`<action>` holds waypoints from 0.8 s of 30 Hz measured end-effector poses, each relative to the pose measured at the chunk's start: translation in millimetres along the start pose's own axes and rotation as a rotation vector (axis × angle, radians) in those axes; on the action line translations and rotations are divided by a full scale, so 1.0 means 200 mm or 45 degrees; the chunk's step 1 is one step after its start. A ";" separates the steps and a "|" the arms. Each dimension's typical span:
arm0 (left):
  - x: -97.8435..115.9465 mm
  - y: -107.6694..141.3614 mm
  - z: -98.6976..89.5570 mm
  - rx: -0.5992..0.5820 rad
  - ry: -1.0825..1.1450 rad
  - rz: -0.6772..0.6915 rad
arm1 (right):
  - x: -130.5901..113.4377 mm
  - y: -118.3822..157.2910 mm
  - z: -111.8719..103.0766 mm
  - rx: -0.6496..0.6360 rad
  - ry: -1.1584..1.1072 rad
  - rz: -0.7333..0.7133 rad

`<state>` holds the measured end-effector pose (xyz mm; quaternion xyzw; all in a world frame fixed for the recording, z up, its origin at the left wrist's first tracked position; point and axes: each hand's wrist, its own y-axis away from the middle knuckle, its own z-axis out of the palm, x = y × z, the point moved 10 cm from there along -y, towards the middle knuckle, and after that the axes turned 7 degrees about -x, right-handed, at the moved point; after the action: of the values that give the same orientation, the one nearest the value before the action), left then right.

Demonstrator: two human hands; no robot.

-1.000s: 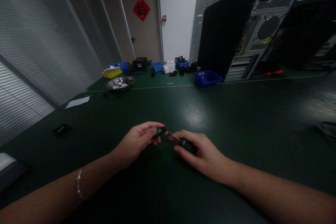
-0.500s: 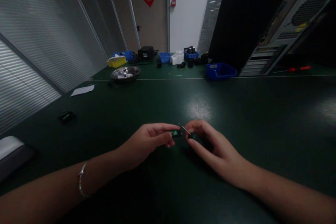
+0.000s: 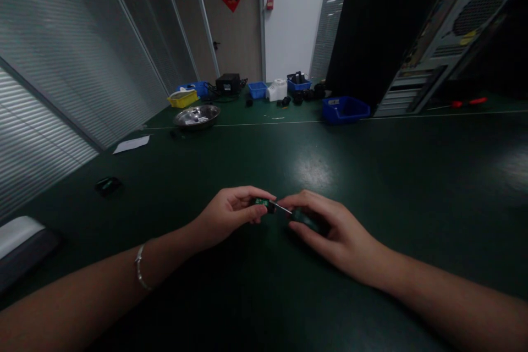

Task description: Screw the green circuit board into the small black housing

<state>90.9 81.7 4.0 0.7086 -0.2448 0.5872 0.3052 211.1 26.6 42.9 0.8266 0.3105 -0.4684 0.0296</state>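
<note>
Below centre, the right hand (image 3: 340,236) grips a thin-shafted screwdriver (image 3: 304,220), its long axis slanting up-left toward the small green-and-black part (image 3: 262,202) the left hand (image 3: 226,213) pinches; tip contact is unclear. Beyond, upper right of centre, a blue bin (image 3: 350,115) sits on the tabletop (image 3: 235,159).

Screwdriver shaft (image 3: 282,208) now lower, at the green piece's (image 3: 262,202) end.

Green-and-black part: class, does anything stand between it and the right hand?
Nothing visible blocks it: only the thin shaft of the tool in the right hand crosses the gap toward the green-and-black part in the left hand. Whether the tip touches is unclear.
</note>
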 end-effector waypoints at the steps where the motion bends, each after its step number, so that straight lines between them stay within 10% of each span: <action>1: 0.00 0.00 0.01 -0.009 -0.006 0.008 | 0.00 0.00 0.00 -0.005 -0.001 -0.010; 24: 0.01 0.00 0.00 0.035 -0.045 0.067 | 0.01 -0.01 0.01 -0.013 0.006 0.005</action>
<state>90.9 81.0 5.4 0.7164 -0.2606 0.5857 0.2754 209.5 27.7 41.3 0.8281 0.3115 -0.4648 0.0341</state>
